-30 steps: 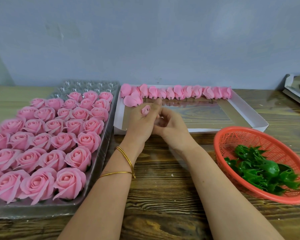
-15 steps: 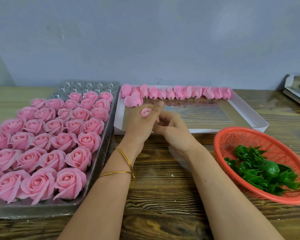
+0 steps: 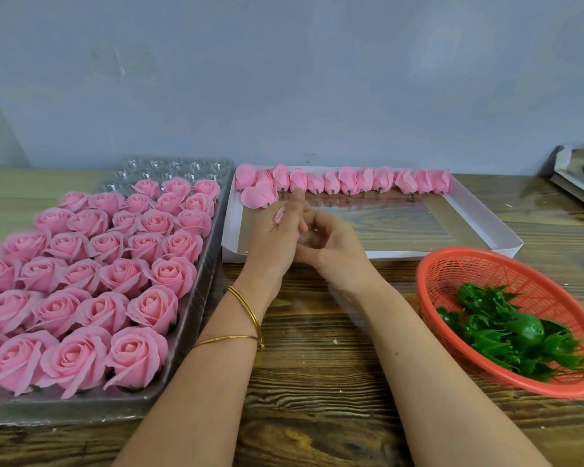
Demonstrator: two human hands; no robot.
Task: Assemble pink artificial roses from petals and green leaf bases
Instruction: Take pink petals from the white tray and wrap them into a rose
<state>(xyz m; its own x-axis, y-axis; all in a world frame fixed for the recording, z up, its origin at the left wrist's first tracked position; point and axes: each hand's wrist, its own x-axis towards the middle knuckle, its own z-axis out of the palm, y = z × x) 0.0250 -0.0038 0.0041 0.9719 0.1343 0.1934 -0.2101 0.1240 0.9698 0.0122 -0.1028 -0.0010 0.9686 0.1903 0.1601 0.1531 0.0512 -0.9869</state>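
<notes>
Presently, left hand (image 3: 270, 241): over the near part of the white tray (image 3: 486, 227), fingers curled round a small pink bud (image 3: 279, 215), index finger (image 3: 297, 198) raised toward the petal row.
Right hand (image 3: 332, 249): touching the left hand, fingers curled inward; cannot tell whether they pinch anything.
Petal pieces (image 3: 351, 180): one row along the white tray's far wall, loose petals (image 3: 258, 197) at its left end.
Finished roses (image 3: 81, 281): packed in rows in clear plastic tray (image 3: 196, 318), left side of bench (image 3: 317, 382).
Leaf bases (image 3: 506, 328): green, heaped in orange basket (image 3: 452, 264), right of the hands.
Bangles (image 3: 246, 308): two, gold, on left wrist.
</notes>
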